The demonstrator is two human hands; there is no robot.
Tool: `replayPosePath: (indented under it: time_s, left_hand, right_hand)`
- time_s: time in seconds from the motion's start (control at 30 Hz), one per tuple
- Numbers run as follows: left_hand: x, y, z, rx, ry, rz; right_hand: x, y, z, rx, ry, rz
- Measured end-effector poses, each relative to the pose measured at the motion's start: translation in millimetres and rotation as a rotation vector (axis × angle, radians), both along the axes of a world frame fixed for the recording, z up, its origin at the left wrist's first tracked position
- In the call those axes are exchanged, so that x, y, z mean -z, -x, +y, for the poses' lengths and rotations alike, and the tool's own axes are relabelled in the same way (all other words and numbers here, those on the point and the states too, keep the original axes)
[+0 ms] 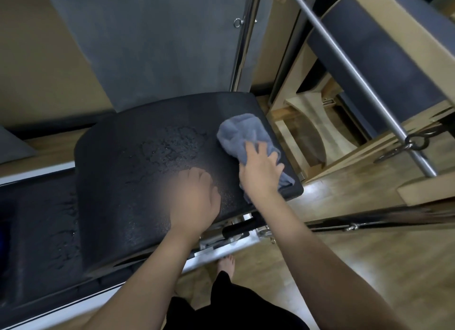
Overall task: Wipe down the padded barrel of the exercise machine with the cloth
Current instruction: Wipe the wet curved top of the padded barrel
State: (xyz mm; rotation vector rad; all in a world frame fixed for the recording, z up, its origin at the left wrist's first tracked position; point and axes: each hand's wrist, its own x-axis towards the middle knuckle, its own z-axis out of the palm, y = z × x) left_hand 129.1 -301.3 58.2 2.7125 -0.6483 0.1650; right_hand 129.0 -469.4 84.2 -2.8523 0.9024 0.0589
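One grey cloth [248, 138], gripped by the right hand [261, 172] at the padded barrel [147, 181]'s right end; left hand [197, 199] laid flat, steadying; overlapping strokes leftward advised over wet droplets [170, 149].

No readable text, labels, brands, numbers or signs anywhere on the equipment or surroundings.

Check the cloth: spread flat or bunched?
Bunched. The grey cloth sits crumpled in folds on the barrel, under the right hand, whose fingers press its near part.
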Motion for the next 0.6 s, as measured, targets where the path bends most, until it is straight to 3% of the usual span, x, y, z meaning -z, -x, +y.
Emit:
replayPosePath:
  time_s: [0.1,0.17,0.33,0.47,0.6]
  left_hand:
    - [-0.2,0.0,0.4,-0.001,-0.026,-0.013]
    - [0.0,0.3,0.9,-0.003,-0.032,-0.029]
    - [-0.1,0.3,1.3,0.002,-0.005,-0.015]
    - [-0.7,1.2,1.8,0.004,-0.013,-0.025]
    - [0.2,1.3,1.4,-0.011,-0.019,-0.026]
  right_hand:
    - [-4.2,40.7,35.1,-0.260,0.054,-0.007]
    - [-6.0,48.8,33.5,-0.288,0.022,-0.031]
    - [0.3,-27.3,-19.9,-0.028,-0.078,-0.031]
    - [0.8,-109.2,-69.2,0.237,-0.274,0.003]
    - [0.2,-117.9,-59.3,0.247,-0.244,0.034]
